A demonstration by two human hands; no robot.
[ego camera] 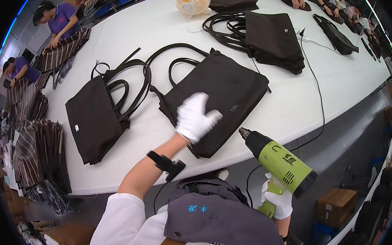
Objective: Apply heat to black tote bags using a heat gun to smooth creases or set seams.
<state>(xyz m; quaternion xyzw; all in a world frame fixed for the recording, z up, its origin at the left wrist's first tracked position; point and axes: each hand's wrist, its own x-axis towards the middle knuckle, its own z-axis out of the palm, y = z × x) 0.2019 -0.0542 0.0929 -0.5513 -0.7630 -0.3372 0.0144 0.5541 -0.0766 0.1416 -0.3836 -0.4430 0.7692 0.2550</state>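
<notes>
A dark brown fabric bag (224, 82) with looped handles lies flat on the white-covered table (165, 169), a small marking near its lower right. Over its near left part is my left hand (195, 117), in a white glove, fingers spread and slightly blurred; whether it presses on the fabric I cannot tell. My right hand (278, 199), also white-gloved, is shut around the grip of a green and black heat gun (278, 161) below the table edge. The metal nozzle points up and left, just off the bag's near right edge.
Another dark bag (94, 120) lies at left. Stacked bags (272, 40) with coiled straps, a cream fan (192, 0) and a black power cord (321, 105) are beyond. Striped fabric pieces (39, 152) hang at the left edge. Co-workers stand at both far sides; a cardboard box (337, 206) sits lower right.
</notes>
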